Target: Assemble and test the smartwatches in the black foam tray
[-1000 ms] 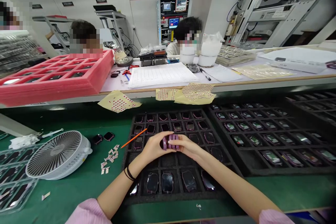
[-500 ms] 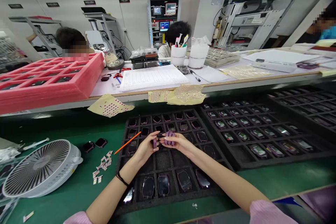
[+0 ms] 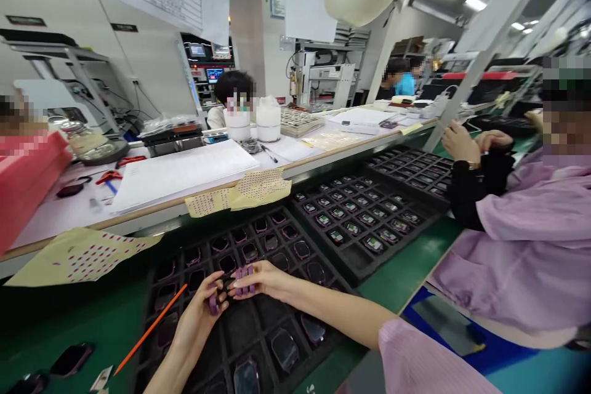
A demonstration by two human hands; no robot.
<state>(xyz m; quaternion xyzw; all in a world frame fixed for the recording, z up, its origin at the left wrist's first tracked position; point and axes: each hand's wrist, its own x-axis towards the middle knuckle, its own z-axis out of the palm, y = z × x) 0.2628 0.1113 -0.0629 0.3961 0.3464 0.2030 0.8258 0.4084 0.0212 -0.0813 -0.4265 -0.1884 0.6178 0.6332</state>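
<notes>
My left hand point(image 3: 202, 306) is closed on a small purple-edged piece, its fingertips close to those of my right hand. Several purple-framed pieces point(image 3: 244, 280) stand side by side in the closed fingers of my right hand point(image 3: 263, 280). Both hands are over a black foam tray point(image 3: 235, 327) whose compartments hold dark watch-like units, such as one at the front point(image 3: 284, 348). Some compartments beneath the hands hold nothing. An orange stick point(image 3: 150, 329) lies across the tray's left edge.
A second black tray point(image 3: 353, 266) of units lies to the right. Beyond it a co-worker in a purple garment point(image 3: 545, 215) sits with raised hands. A raised shelf point(image 3: 295, 166) bears papers, cups and a red foam box point(image 3: 32, 178). Loose units point(image 3: 71, 360) lie at left.
The camera view has turned right, bringing the co-worker into sight and taking the fan out. Both hands still hold their purple pieces close together over the tray.
</notes>
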